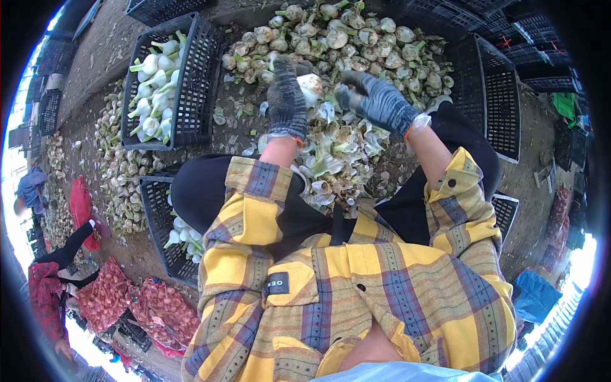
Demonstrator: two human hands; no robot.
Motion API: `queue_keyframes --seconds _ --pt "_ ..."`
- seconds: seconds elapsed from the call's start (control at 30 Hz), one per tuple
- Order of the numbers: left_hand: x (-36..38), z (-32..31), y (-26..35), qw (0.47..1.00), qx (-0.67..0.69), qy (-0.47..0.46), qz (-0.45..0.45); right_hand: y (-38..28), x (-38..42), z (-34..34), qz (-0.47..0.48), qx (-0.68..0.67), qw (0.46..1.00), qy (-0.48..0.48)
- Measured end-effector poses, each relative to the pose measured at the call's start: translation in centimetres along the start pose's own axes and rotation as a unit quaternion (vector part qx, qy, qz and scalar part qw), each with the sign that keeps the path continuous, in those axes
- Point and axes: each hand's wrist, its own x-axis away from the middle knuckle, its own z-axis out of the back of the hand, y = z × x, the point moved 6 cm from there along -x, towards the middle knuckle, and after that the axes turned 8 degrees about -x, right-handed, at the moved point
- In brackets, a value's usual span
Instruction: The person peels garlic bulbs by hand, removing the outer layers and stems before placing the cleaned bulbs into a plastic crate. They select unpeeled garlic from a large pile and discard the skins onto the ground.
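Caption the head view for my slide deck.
Gloved left hand holding a pale garlic bulb, a black crate of white bulbs nearby.

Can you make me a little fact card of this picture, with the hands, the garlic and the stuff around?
Left hand: gloved, holding a whitish bulb
Right hand: gloved, close beside that bulb
Pile of bulbs: dirty-looking, just past the hands
Peelings: on the ground, between the legs
Black crate: to the left, holding white bulbs with green stems
Shirt: yellow plaid
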Motion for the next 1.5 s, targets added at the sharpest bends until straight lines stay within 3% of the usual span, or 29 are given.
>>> queue_keyframes --seconds 0.07,0.1,0.17,0.2,0.23,0.3,0.33,0.4,0.53,0.6,0.63,0.7,0.73,0.77,0.83,0.9,1.0,1.03,1.07,1.1,1.13,1.17,1.2,1.27,1.3,1.37,1.4,1.43,1.5 --pt "0.3 -0.7 1.3 0.973 -0.184 -0.026 -0.135 0.3 -1.0 -0.8 -0.099 -0.243 0.965 -0.003" --pt "0.3 -0.7 0.6 0.973 -0.186 -0.029 -0.134 -0.1 -1.1 -1.0 -0.100 -0.245 0.964 -0.001" --pt "2.6 -2.1 1.8 0.836 -0.383 -0.055 -0.388 -0.3 -0.7 -1.8 -0.175 -0.304 0.935 -0.039" --pt "2.7 -2.8 2.0 0.846 -0.407 -0.118 -0.323 -0.3 -0.6 -1.8 -0.162 -0.324 0.932 -0.027" --pt "2.3 -2.7 1.3 0.846 -0.407 -0.119 -0.322 -0.2 -0.5 -1.7 -0.163 -0.325 0.931 -0.027" --pt "3.1 -2.6 1.5 0.729 -0.455 0.004 -0.511 -0.1 -0.5 -1.5 -0.172 -0.321 0.931 -0.039" --pt "3.4 -2.6 2.0 0.730 -0.456 0.005 -0.510 -0.6 -0.3 -1.3 -0.186 -0.323 0.927 -0.044" --pt "3.5 -2.7 2.1 0.752 -0.474 -0.033 -0.457 0.2 -0.3 -1.7 -0.174 -0.346 0.921 -0.047" --pt "2.3 -2.4 1.1 0.766 -0.465 -0.005 -0.444 1.1 -0.3 -2.0 -0.127 -0.346 0.929 -0.030" --pt "1.1 -2.4 0.1 0.887 -0.355 -0.110 -0.276 -0.2 -0.1 -1.3 -0.108 -0.280 0.954 -0.026" --pt "1.4 -2.6 0.3 0.886 -0.355 -0.110 -0.276 -0.8 0.0 -0.9 -0.090 -0.213 0.973 -0.022" --pt "2.1 -2.3 1.4 0.967 -0.215 -0.065 -0.116 -0.1 -0.1 -1.4 -0.092 -0.279 0.956 0.001" --pt "1.4 -2.2 0.1 0.982 -0.152 -0.084 -0.078 0.5 -0.1 -1.6 -0.094 -0.343 0.934 0.025" --pt "1.1 -2.2 -0.2 0.982 -0.153 -0.084 -0.078 1.1 -0.4 -1.9 -0.094 -0.344 0.934 0.025" --pt "0.3 -1.6 -2.0 0.989 -0.136 -0.046 0.036 3.1 -0.8 -1.0 -0.128 -0.331 0.927 0.124" --pt "0.7 -2.0 -1.4 0.995 -0.055 -0.075 0.040 3.3 -0.7 -0.5 -0.176 -0.316 0.924 0.123" --pt "0.2 -1.8 -1.7 0.995 -0.040 -0.082 0.040 2.7 -0.6 -2.0 -0.220 -0.573 0.786 0.066" --pt "0.1 -1.7 -1.1 0.997 -0.030 -0.068 -0.024 2.5 -0.5 -1.8 -0.220 -0.573 0.786 0.066" --pt "0.1 -1.6 -0.5 0.994 -0.020 -0.053 -0.089 1.4 -0.4 -2.0 -0.199 -0.620 0.759 0.006" --pt "0.0 -1.5 -0.9 0.994 -0.020 -0.053 -0.089 0.0 -0.3 -2.3 -0.176 -0.662 0.726 -0.055" --pt "0.3 -1.6 -0.2 0.975 -0.105 -0.056 -0.185 -0.1 -0.3 -2.2 -0.147 -0.594 0.790 -0.045" --pt "1.1 -2.0 0.9 0.940 -0.188 -0.058 -0.279 -0.3 -0.2 -2.3 -0.146 -0.594 0.790 -0.045" --pt "1.1 -2.0 1.1 0.940 -0.189 -0.059 -0.279 -0.4 -0.2 -2.1 -0.140 -0.534 0.833 -0.033" --pt "0.4 -1.7 -0.6 0.979 -0.184 -0.044 -0.070 -0.1 -0.2 -1.8 -0.126 -0.414 0.902 -0.011" --pt "0.6 -1.8 -0.5 0.979 -0.184 -0.043 -0.071 0.1 -0.4 -1.7 -0.125 -0.414 0.902 -0.012" --pt "1.0 -2.0 -1.5 0.997 -0.059 -0.052 0.015 0.9 -0.4 -1.6 -0.154 -0.372 0.915 0.020" --pt "1.4 -2.0 -1.6 0.997 -0.033 -0.050 0.050 1.2 -0.4 -1.8 -0.148 -0.454 0.876 0.063" --pt "1.2 -2.1 -1.6 0.997 -0.033 -0.050 0.050 1.3 -0.3 -1.7 -0.148 -0.454 0.876 0.063" --pt "0.7 -2.2 -2.8 0.981 0.095 -0.045 0.165 1.5 0.0 -1.4 -0.153 -0.575 0.798 0.098"
